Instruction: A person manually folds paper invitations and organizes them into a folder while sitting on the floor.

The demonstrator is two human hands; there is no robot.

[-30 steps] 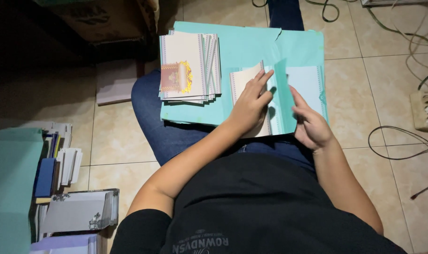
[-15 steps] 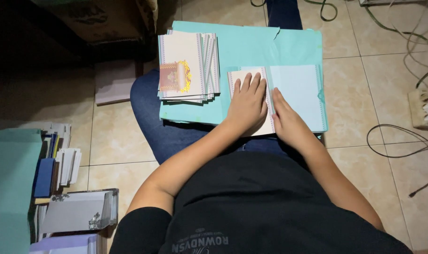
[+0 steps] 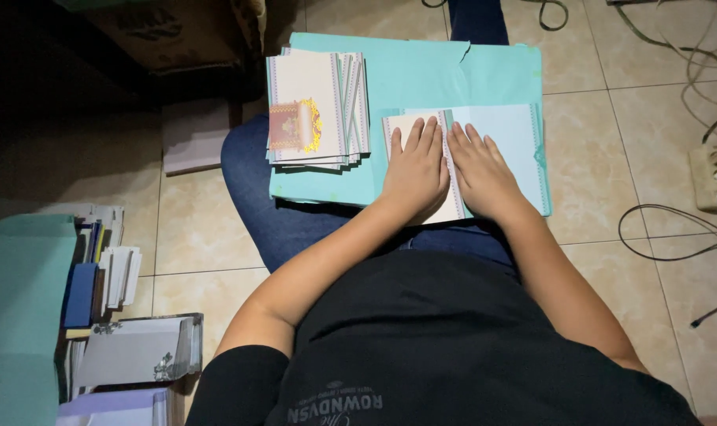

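My left hand (image 3: 415, 167) lies flat, fingers apart, on the cream half of an opened card (image 3: 510, 140). My right hand (image 3: 480, 172) presses flat on the pale blue half beside it, the two hands touching along the card's fold. The card rests on a turquoise sheet (image 3: 421, 71) spread over my lap. To the left on that sheet sits a stack of cream cards (image 3: 317, 109), the top one bearing a red and gold ornament.
Black cables (image 3: 674, 237) and a power strip (image 3: 715, 175) lie on the tiled floor at right. At lower left stand stacks of cards and envelopes (image 3: 110, 276), a grey box of cards (image 3: 141, 351) and a teal surface (image 3: 19, 315). A cardboard box (image 3: 169, 35) sits at top left.
The card has been folded open and flattened: my right hand swung its pale blue half down to the right, and both hands now press flat side by side.
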